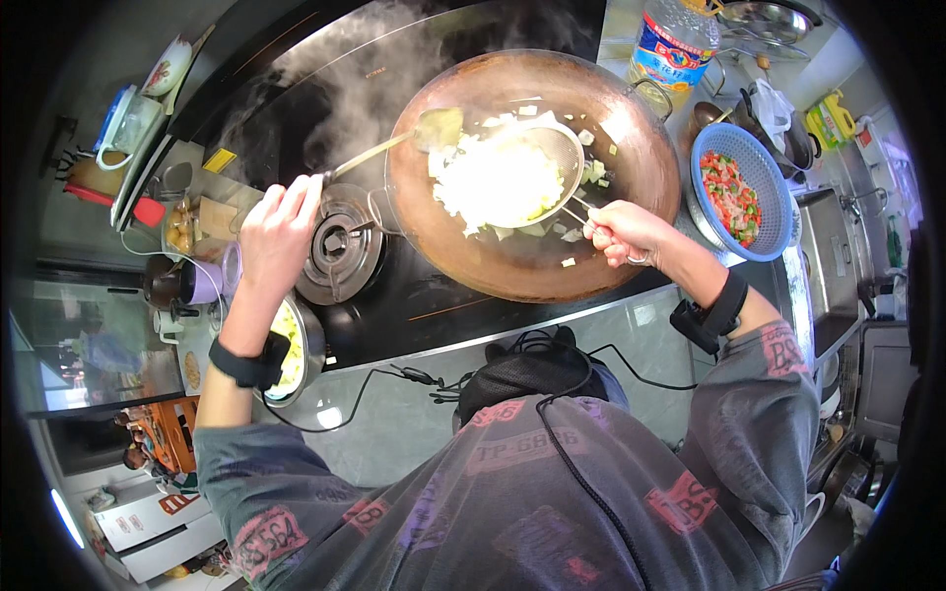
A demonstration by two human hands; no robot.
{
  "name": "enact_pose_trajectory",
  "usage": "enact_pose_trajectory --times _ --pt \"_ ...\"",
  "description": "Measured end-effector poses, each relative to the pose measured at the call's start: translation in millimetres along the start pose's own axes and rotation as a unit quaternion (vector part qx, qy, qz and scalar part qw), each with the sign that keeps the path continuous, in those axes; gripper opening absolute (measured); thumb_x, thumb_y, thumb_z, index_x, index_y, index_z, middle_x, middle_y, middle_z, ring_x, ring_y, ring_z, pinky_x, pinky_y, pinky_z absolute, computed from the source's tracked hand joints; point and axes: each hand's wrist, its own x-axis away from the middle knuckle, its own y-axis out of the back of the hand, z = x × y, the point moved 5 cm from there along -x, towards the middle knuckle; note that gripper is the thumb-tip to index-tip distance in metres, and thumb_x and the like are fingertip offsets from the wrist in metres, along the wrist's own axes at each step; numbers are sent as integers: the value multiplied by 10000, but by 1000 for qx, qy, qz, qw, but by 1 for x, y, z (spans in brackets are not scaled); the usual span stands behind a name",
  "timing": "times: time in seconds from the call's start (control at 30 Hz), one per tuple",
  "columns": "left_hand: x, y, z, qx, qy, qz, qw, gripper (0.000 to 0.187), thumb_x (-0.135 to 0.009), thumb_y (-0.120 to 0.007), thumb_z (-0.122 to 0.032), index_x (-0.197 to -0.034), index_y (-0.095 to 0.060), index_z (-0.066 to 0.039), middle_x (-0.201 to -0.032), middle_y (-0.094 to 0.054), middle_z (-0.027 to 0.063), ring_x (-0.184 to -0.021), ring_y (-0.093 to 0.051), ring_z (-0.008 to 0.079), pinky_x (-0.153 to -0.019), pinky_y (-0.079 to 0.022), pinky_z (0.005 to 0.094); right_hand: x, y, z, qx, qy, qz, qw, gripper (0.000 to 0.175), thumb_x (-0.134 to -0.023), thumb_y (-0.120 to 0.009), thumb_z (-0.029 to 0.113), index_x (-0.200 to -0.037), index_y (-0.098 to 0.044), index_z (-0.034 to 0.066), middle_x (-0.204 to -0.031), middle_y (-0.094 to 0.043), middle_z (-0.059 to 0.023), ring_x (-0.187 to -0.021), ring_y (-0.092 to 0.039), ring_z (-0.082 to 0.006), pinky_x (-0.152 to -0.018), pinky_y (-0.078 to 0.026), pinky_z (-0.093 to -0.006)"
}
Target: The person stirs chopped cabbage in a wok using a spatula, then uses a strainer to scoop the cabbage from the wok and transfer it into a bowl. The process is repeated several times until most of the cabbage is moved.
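Observation:
My left hand (pixel 277 229) grips the dark handle of a wok spatula (pixel 439 129), whose metal blade is over the left inner side of a large wok (pixel 473 270). The wire handle of a round mesh strainer (pixel 570 151) is in my right hand (pixel 624 233). Pale, glaringly bright chopped food (pixel 495 177) heaps in and around the strainer, above the wok. Small pale and green pieces lie scattered on the wok's inside. The glare hides much of the food's detail. Steam rises behind and to the left of the wok.
An unused-looking gas burner (pixel 336 244) lies left of the wok. Near my left forearm is a metal pot (pixel 314 347) of chopped pale-green food. At right, a blue colander (pixel 780 221) holds red and green pieces; beyond are an oil bottle (pixel 674 52) and a sink (pixel 828 258). Another person (pixel 137 458) is far left.

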Motion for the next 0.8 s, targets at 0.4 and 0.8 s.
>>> enact_pose_trajectory --times 0.4,0.8 --pt "41 31 -43 197 171 96 961 271 -705 -585 -11 -975 -568 -26 -862 -577 96 -744 -570 275 -650 -461 357 -10 -18 -6 -62 -19 45 997 250 -937 -311 218 -824 -449 43 -525 -352 62 -369 -295 -53 -432 -369 -248" --pt "36 87 -52 104 133 -52 984 376 -627 -578 65 -991 -607 -20 -936 -593 68 -659 -527 197 -595 -458 288 13 -39 -32 -74 94 -22 993 279 -932 -325 237 -785 -457 41 -511 -355 31 -344 -286 -68 -417 -368 -251"
